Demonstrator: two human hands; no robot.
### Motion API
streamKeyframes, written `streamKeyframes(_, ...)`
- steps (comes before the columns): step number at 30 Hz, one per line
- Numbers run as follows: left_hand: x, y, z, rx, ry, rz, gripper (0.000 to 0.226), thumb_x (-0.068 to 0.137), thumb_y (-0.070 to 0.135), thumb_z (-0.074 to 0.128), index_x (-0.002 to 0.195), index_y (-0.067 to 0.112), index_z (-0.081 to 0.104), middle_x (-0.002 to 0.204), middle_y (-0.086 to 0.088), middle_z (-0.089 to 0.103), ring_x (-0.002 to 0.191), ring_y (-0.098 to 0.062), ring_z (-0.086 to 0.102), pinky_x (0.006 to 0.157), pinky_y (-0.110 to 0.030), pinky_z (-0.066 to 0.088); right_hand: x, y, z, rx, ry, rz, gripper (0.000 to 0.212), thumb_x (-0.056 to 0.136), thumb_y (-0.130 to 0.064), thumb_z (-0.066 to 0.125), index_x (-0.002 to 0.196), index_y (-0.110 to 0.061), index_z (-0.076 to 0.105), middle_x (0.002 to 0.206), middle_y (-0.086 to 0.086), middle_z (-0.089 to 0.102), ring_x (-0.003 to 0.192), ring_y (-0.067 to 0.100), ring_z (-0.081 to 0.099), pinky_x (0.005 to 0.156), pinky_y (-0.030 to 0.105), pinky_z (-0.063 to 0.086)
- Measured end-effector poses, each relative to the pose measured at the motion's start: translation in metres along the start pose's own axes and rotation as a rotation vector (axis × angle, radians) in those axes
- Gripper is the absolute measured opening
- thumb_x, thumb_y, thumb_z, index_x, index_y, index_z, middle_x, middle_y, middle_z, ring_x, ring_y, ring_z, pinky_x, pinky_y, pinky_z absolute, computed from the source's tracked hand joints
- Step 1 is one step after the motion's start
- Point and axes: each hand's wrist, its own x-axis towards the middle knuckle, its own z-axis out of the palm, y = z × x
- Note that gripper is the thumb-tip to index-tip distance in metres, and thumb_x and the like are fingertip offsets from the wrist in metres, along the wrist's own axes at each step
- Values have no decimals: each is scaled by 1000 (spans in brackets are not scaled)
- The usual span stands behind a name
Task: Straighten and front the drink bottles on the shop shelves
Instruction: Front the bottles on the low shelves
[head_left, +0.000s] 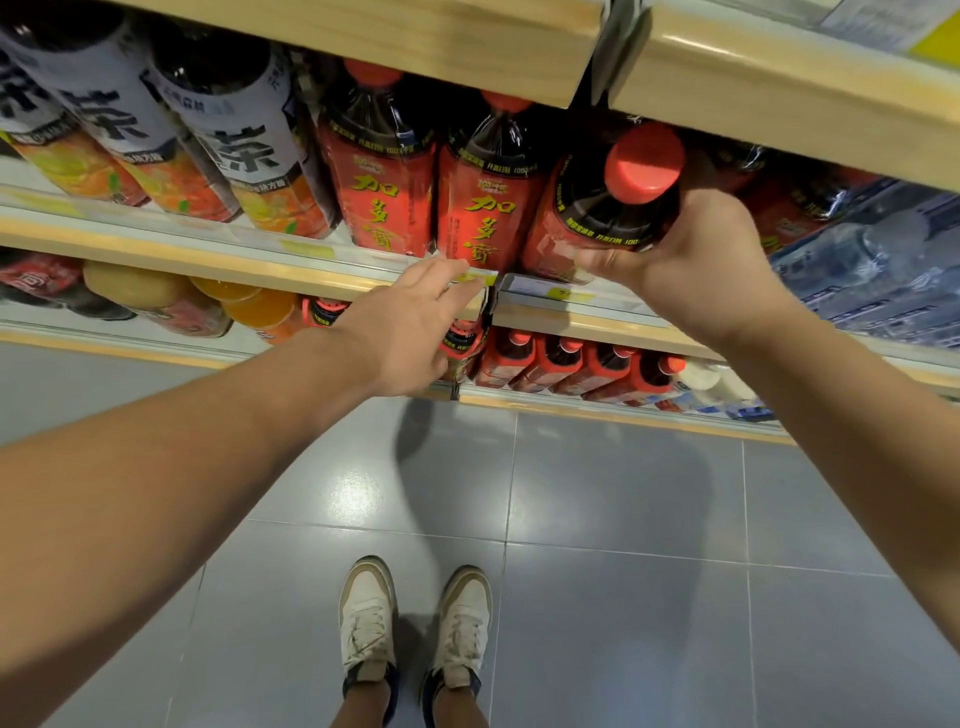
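On the middle shelf (291, 270), right hand (696, 270) grips a seemingly outward-tilted red-capped bottle (602, 208); left hand (410, 327) open.

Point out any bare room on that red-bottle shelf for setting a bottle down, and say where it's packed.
The front row is packed: white-label tea bottles touch the red bottles, which run tight to the tilted bottle in the right hand. The only bare patch is the shelf lip ahead of the left hand.
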Motion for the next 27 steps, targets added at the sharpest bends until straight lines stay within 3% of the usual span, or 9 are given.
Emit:
streamKeyframes(2,0,-1,-3,5,-22,2,83,92,23,60,159,21,11,165,3,2,153,-19,-1,113,-43,39,2,-3,0,1,-10,9,23,82,-39,85,84,-34,63,78,-31,64,76,-24,58,65,-3,40)
streamKeyframes(6,-1,-3,-5,-5,-39,4,85,92,24,61,159,21,9,165,3,0,153,-18,-3,114,-44,38,4,0,7,-21,5,22,53,85,-26,83,58,-34,39,36,-30,42,44,-18,48,47,-1,33)
streamKeyframes(9,-1,-3,-5,-4,-50,13,85,92,24,60,159,21,8,165,3,-2,153,-17,-5,113,-43,39,5,3,10,-10,-2,39,55,86,-23,83,57,-31,36,34,-31,38,41,-15,46,45,0,32)
streamKeyframes(13,-1,-5,-5,-6,-52,19,86,92,23,61,159,22,8,165,3,-3,153,-17,-6,112,-42,40,11,9,11,-24,-10,104,50,85,-46,80,66,-12,48,50,-7,52,51,6,56,53,24,46)
streamKeyframes(15,-1,-4,-5,-10,-50,19,86,92,24,61,159,21,8,165,3,-3,153,-16,-6,113,-41,39,14,8,11,-54,16,138,52,85,-52,77,94,-5,57,64,13,57,74,32,69,63,41,56)
streamKeyframes(18,-1,-3,-6,-4,-55,17,86,92,24,61,159,21,8,165,2,-3,153,-17,-6,114,-39,38,18,3,11,-66,44,131,72,86,-54,76,136,-13,43,97,8,69,93,29,69,68,30,51)
streamKeyframes(21,0,-3,-7,8,-51,22,86,92,25,62,159,20,9,165,1,-2,153,-17,-5,113,-38,38,21,3,11,-63,49,117,74,88,-51,75,144,-19,39,130,9,65,111,31,67,80,30,51)
streamKeyframes(24,-1,-2,-6,16,-44,16,86,92,25,62,159,20,9,165,0,-1,153,-18,-4,110,-37,41,22,2,11,-52,44,115,67,91,-46,74,142,-21,40,130,2,66,114,28,67,85,33,54)
streamKeyframes(27,-1,1,-4,23,-36,9,85,92,25,62,159,20,10,165,0,-1,153,-18,-4,109,-37,42,23,2,12,-47,23,157,52,93,-47,71,133,-23,49,115,-1,69,106,24,69,72,26,51)
